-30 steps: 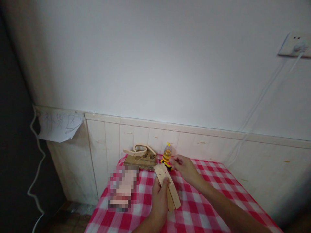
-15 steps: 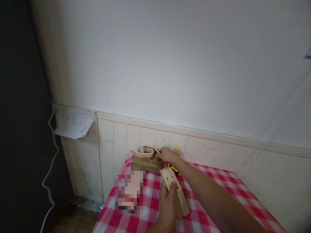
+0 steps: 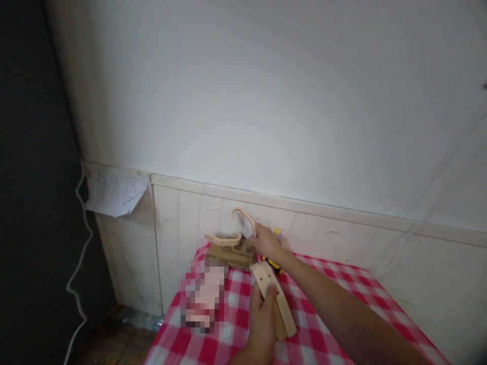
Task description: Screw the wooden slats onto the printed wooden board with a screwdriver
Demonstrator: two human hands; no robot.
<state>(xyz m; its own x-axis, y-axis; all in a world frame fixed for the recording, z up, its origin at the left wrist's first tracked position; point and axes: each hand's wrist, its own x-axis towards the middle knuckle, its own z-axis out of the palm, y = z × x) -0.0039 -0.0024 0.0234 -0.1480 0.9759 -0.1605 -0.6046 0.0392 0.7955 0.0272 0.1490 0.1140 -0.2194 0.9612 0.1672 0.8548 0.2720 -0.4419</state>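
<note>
My left hand (image 3: 262, 314) is closed around a pair of pale wooden hooks (image 3: 279, 299), flat strips with small dark holes, thumb on top. Farther forward, my right hand (image 3: 264, 241) grips the straight end of another wooden hook (image 3: 243, 215); its curved end points up and left, against the wall behind. Below it, a similar wooden hook (image 3: 222, 239) lies on a flat cardboard box (image 3: 230, 255). Just under my right wrist, a yellow and black object (image 3: 273, 265) is partly hidden by my arm.
A red and white checked cloth (image 3: 236, 314) covers the table. A blurred-out pinkish item (image 3: 207, 296) lies left of my left hand. Behind the box stands a panelled wall (image 3: 190, 213). A small yellow-topped object (image 3: 277, 233) is beyond my right wrist. A paper sheet (image 3: 116, 195) hangs at left.
My right hand has lifted one wooden hook up off the box and away from the other hook, which stays there. My left hand has barely moved.
</note>
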